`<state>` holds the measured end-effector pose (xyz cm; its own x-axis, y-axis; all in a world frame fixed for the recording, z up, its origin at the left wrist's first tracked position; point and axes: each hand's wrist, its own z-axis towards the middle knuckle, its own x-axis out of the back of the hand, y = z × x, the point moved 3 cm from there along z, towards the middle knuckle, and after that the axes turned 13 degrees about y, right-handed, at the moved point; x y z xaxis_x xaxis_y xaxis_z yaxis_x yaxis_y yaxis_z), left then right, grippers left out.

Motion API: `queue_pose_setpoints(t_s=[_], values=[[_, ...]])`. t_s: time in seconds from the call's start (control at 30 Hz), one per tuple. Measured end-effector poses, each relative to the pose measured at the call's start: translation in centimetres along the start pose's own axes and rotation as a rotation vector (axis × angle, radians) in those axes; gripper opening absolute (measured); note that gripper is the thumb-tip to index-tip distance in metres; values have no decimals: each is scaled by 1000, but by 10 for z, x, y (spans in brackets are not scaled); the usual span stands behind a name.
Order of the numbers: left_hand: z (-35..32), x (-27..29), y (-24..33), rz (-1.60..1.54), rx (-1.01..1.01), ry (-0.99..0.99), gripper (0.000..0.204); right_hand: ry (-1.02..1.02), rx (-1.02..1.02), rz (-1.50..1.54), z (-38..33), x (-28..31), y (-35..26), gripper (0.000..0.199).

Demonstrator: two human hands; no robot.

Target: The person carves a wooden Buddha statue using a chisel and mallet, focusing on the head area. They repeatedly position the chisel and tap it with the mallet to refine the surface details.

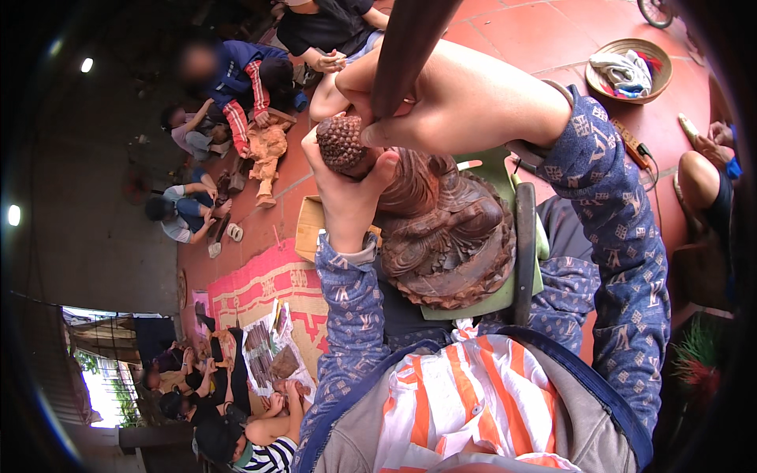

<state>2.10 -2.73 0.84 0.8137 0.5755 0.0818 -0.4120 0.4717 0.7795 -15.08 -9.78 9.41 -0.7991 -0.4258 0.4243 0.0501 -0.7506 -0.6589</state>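
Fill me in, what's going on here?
The person's left hand holds a dark carved statue by the head, while the right hand grips a dark rod close to that head. The statue leans back over a green pad at the person's lap. Nearby, a co-worker handles a lighter wooden figure.

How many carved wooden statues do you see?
2 show clearly: a dark statue, its head in the left hand, and a paler statue toward the upper left. More may be hidden at lower left; I can't tell.
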Motion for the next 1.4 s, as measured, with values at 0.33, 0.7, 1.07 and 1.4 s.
queue_pose_setpoints(t_s=[0.33,0.7,1.07,1.4], values=[[-1,1,6,40,41,9,69,215,125,294,-9,-7,33,17],[-1,1,7,83,50,44,70,316,324,235,-15,-14,37,17],[-2,5,-3,91,-52,-24,77,359,324,55,-25,-29,13,15],[-1,3,8,155,-97,-8,64,310,62,108,-50,-7,14,18]])
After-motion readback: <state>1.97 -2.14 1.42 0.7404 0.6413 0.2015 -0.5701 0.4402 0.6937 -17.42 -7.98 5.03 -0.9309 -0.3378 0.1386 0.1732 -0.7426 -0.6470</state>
